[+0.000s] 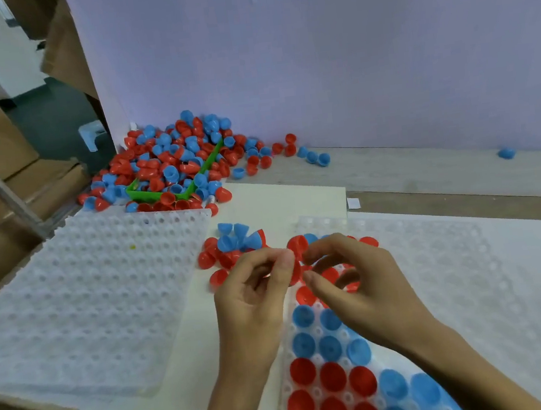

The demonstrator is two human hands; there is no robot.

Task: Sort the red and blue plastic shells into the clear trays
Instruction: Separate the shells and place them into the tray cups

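While my two hands meet over the far end of the right clear tray (pixel 455 271), my left hand (pixel 255 294) has its fingers (pixel 284 264) curled with thumb and forefinger pinched on the edge of a red shell (pixel 295 271). My right hand (pixel 360 292) is curled just beside it, fingertips (pixel 309 276) close to the same shell; I cannot tell whether they actually grip it or anything else. The right clear tray already carries shells dome-up: a group of red ones under my right hand, then two rows of blue shells (pixel 327 330), then two rows of red shells (pixel 332 390), with more blue at the near right corner. A second clear tray (pixel 81 304) lies to my left on the table (pixel 282 203), its dimples unfilled as far as I can see. Between the two trays sits a small loose cluster (pixel 230 250) of red and blue shells on the white sheet. At the far left corner, against the lilac wall (pixel 347 61), a large mixed pile (pixel 176 158) spills over and around a green basket (pixel 159 192). A few strays lie along the wall, including one blue shell (pixel 506 153) well apart to the right.
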